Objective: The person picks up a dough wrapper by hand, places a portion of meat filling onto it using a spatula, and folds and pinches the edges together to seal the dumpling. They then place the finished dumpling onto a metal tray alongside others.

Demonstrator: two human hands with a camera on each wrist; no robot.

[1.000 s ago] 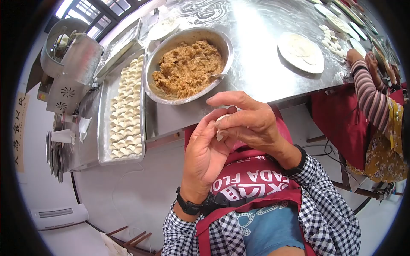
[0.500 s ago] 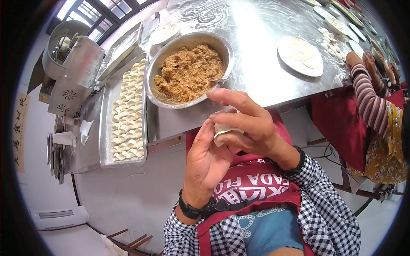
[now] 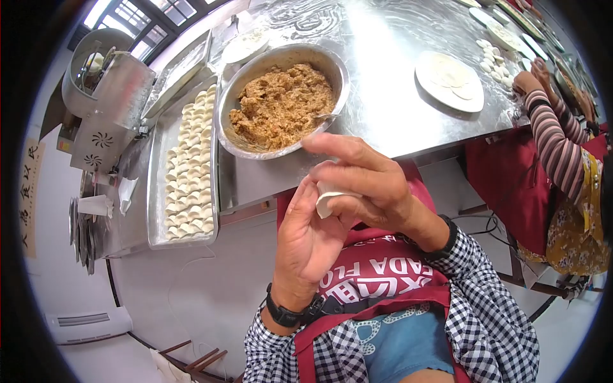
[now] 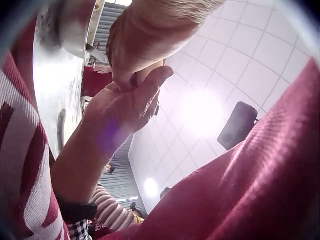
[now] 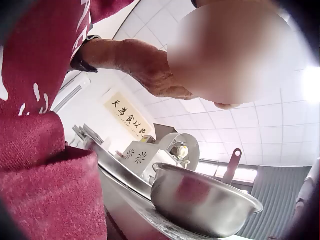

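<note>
Both hands meet in front of the apron, below the metal bowl (image 3: 220, 121) of brown filling (image 3: 281, 105). A white piece of dough (image 3: 324, 203) is pinched between the thumb and fingers of the right hand (image 3: 377, 188). The left hand (image 3: 310, 246), palm turned up, holds the dough's other side with its fingertips, partly covered by the right fingers. Inside the dough nothing can be seen. In the left wrist view a little of the pale dough (image 4: 149, 71) shows between the hands. The right wrist view shows the left hand (image 5: 145, 67) with the dough hidden.
Left of the bowl a metal tray (image 3: 153, 217) holds rows of folded dumplings (image 3: 191, 172). A white plate (image 3: 469, 102) with flat dough rounds lies on the steel table (image 3: 383, 121). Another person's striped sleeve (image 3: 549, 127) is at the right, near small dough pieces (image 3: 491, 60). A machine stands far left.
The dough between the hands has turned and shows more of its pale surface than a second ago. The right hand has shifted slightly left. The other person's hands at the right have moved.
</note>
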